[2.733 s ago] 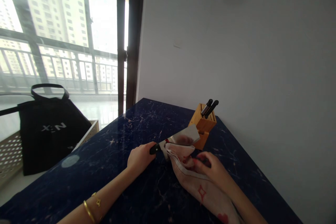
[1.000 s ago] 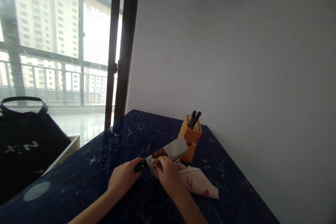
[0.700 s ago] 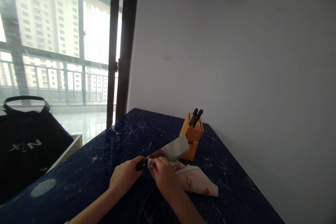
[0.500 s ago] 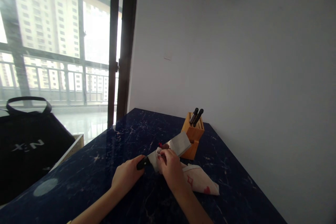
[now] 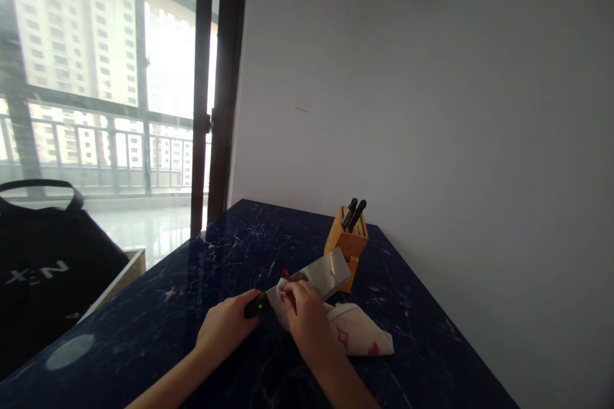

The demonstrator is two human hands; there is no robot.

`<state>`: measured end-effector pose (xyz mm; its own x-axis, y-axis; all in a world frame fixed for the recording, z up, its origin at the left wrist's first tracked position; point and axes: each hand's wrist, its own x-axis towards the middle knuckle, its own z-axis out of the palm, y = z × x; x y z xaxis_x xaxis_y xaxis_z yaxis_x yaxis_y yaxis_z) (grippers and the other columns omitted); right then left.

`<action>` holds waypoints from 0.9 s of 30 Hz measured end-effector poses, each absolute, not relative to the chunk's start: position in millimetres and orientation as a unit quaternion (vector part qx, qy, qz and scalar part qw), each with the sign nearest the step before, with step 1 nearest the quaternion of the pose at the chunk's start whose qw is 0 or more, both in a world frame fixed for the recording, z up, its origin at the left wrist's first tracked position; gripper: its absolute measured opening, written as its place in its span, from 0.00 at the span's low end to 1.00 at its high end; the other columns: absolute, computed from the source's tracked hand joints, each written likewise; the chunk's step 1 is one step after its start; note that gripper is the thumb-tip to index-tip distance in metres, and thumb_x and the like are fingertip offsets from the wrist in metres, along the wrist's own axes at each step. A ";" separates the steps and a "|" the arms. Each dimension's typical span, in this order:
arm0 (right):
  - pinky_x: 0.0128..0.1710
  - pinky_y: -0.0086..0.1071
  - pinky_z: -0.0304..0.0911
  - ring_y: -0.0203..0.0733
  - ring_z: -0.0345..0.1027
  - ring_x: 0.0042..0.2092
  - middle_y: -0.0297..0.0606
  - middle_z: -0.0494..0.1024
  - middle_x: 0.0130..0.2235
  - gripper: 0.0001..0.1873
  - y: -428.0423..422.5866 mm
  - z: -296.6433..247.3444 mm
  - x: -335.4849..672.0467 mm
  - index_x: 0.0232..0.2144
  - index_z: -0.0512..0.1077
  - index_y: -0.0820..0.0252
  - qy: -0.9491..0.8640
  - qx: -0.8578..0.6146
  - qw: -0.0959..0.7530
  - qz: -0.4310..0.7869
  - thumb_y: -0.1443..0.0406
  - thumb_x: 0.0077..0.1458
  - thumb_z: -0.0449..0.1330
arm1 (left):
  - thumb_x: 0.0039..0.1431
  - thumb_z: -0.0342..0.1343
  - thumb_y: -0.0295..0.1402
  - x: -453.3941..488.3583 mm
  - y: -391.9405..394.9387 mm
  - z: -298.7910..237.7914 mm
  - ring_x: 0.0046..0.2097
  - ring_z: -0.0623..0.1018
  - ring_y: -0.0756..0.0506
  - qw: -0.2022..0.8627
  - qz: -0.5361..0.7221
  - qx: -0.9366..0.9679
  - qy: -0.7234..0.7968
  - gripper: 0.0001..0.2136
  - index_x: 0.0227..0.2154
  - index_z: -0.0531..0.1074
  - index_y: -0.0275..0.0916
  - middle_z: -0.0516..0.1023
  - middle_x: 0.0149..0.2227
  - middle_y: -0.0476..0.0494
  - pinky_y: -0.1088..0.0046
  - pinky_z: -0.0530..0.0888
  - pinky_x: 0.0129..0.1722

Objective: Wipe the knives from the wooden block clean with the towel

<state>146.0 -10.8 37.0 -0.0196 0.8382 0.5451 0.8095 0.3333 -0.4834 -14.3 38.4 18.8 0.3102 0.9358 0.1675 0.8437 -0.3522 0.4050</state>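
Note:
My left hand is closed round the black handle of a cleaver, whose wide steel blade points up and to the right over the table. My right hand pinches a white cloth with red figures against the blade near the handle. Part of the cloth hangs below and to the right of that wrist. Behind the blade stands a wooden knife block with two black-handled knives in its slots. The blade's tip hides part of the block.
The dark blue marbled table reaches to a pale wall. A black bag stands beyond the table's left edge, close to a glass door with a dark frame.
The view has turned slightly right, so everything sits a little further left. Both hands keep their holds, and the cleaver's blade has tilted slightly, catching a bright reflection.

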 end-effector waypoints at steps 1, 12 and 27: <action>0.42 0.31 0.58 0.40 0.64 0.41 0.37 0.71 0.35 0.10 -12.5 35.4 146.6 0.33 0.68 0.58 -0.717 -0.577 0.391 0.021 0.74 0.51 0.51 | 0.49 0.49 0.32 -14.4 38.8 18.2 0.35 0.77 0.45 0.120 0.186 0.804 0.551 0.09 0.33 0.70 0.50 0.78 0.30 0.52 0.77 0.62 0.27; 0.43 0.37 0.58 0.44 0.62 0.42 0.39 0.70 0.38 0.10 -13.9 17.7 135.3 0.35 0.67 0.58 -0.700 -0.623 0.349 -0.025 0.73 0.50 0.53 | 0.49 0.49 0.33 -12.5 42.2 20.2 0.38 0.76 0.44 0.105 0.163 0.814 0.547 0.12 0.37 0.70 0.51 0.78 0.33 0.51 0.75 0.64 0.31; 0.42 0.35 0.61 0.43 0.66 0.41 0.39 0.72 0.37 0.15 -21.3 6.5 142.4 0.38 0.68 0.57 -0.710 -0.597 0.375 -0.015 0.76 0.49 0.53 | 0.49 0.48 0.31 -14.5 43.2 7.4 0.39 0.76 0.44 0.088 0.163 0.837 0.516 0.15 0.40 0.68 0.51 0.78 0.36 0.51 0.75 0.65 0.34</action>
<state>142.4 -21.3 6.5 -0.0073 0.8355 0.5494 0.8574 0.2879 -0.4266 -14.5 43.2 7.4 0.4149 0.8916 0.1817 0.8346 -0.4524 0.3141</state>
